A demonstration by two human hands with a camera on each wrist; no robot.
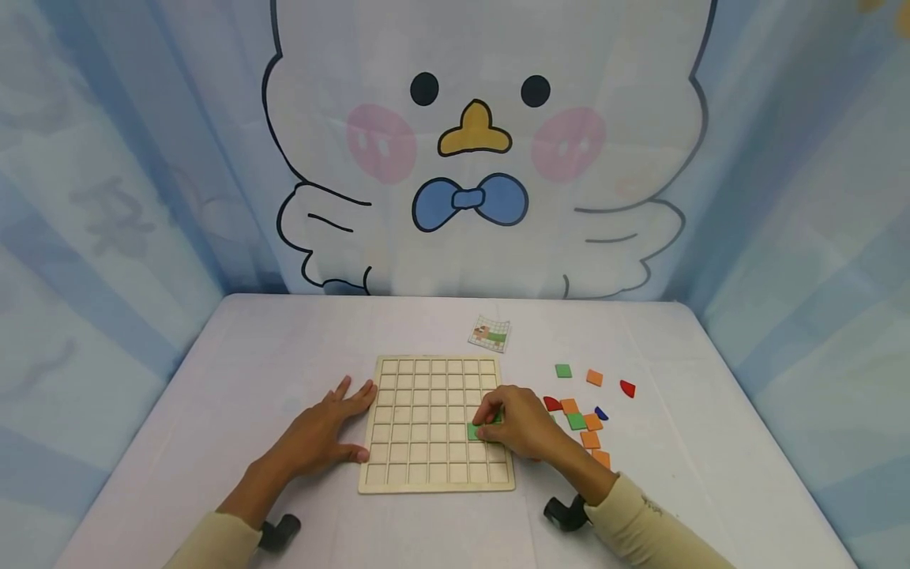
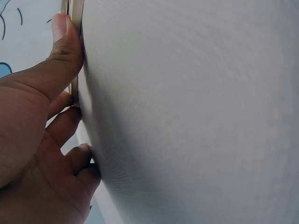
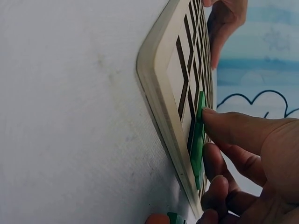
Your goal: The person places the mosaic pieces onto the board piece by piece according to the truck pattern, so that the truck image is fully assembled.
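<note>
A square wooden grid board (image 1: 419,450) lies on the white table. At its left edge rests my left hand (image 1: 316,433), thumb and fingers spread. In the left wrist view the left thumb (image 2: 60,35) touches the board's side (image 2: 77,14). My right hand (image 1: 526,423) is over the board's right side, fingers bent. It pinches a green square tile (image 1: 472,432) at the grid; the right wrist view shows the thumb on this green tile (image 3: 198,135). Another green tile (image 1: 498,418) near the right edge is partly hidden by the hand.
Right of the board lie loose orange tiles (image 1: 594,378), green tiles (image 1: 563,371), red pieces (image 1: 627,388) and a blue piece (image 1: 601,413). Behind the board is a small pattern card (image 1: 490,333). A printed curtain (image 1: 469,261) stands along the table's back edge.
</note>
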